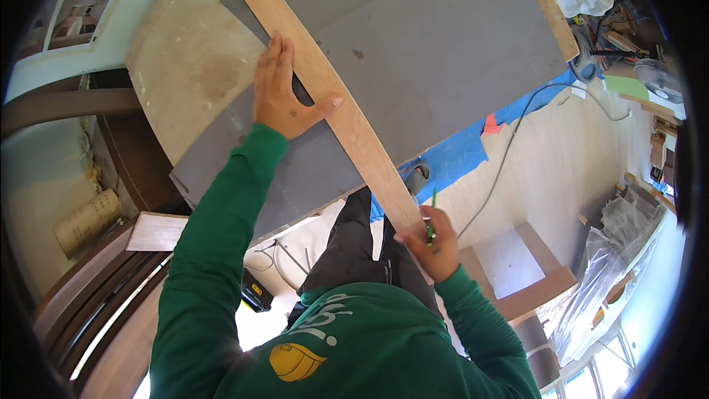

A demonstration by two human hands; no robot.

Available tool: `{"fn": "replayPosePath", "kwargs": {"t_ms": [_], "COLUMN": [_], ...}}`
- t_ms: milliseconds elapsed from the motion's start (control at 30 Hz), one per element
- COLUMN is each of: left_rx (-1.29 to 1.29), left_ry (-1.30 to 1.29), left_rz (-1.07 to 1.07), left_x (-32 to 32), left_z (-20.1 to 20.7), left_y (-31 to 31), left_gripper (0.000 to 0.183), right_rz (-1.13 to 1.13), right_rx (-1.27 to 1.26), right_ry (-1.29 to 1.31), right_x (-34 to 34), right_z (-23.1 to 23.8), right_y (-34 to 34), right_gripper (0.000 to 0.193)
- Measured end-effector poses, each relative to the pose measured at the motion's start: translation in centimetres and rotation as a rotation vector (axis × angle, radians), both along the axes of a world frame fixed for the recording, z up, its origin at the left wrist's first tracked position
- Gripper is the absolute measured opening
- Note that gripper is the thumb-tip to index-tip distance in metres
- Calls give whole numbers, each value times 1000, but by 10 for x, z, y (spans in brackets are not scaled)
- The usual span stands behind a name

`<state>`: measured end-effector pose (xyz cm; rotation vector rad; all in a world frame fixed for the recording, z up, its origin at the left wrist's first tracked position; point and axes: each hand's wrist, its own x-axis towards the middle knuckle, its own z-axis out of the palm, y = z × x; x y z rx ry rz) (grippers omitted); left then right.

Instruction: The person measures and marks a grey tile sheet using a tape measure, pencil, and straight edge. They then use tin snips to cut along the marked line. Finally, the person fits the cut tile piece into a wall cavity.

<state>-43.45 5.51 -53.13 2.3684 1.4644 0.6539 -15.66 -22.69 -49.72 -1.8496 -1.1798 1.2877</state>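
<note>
Bright daylight, dark warped edges

Pale tan wood-grained board [362, 149], plain grey sheets [443, 52], bright blue sheeting [458, 159], green sleeves [213, 225]

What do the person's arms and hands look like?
Both arms wear long green sleeves with snug, matching cuffs at the wrists. The left hand and right hand wear no gloves, and each has a small dark mark on its back.

A long, flat light-brown wooden strip [363, 149] lies diagonally across grey sheets [443, 66].
</note>
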Motion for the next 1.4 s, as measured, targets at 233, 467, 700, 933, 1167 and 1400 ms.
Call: {"fn": "replayPosePath", "kwargs": {"t_ms": [233, 467, 700, 933, 1167, 1400], "left_rx": [25, 32, -25, -28, -155, -1522], "left_ry": [-242, -246, -217, -272, -479, -748], "left_rz": [148, 261, 276, 259, 154, -117], "left_x": [-5, -9, -10, -11, -13, 4], "left_z": [-5, -8, -8, -5, 29, 107], "left_y": [-2, -3, -4, -1, -61, -199], "left_gripper": [103, 82, 79, 77, 70, 49], "right_rz": [64, -77, -428, -611, -648, -202], "right_rx": [73, 78, 6, -14, 35, 79], "right_ry": [-87, -184, -229, -166, -107, -444], "right_x": [-10, 51, 73, 68, 101, 200], "right_z": [10, 80, 114, 145, 154, 151], "right_y": [-2, -24, -49, -83, -74, -28], "right_gripper": [58, 50, 45, 37, 34, 49]}}
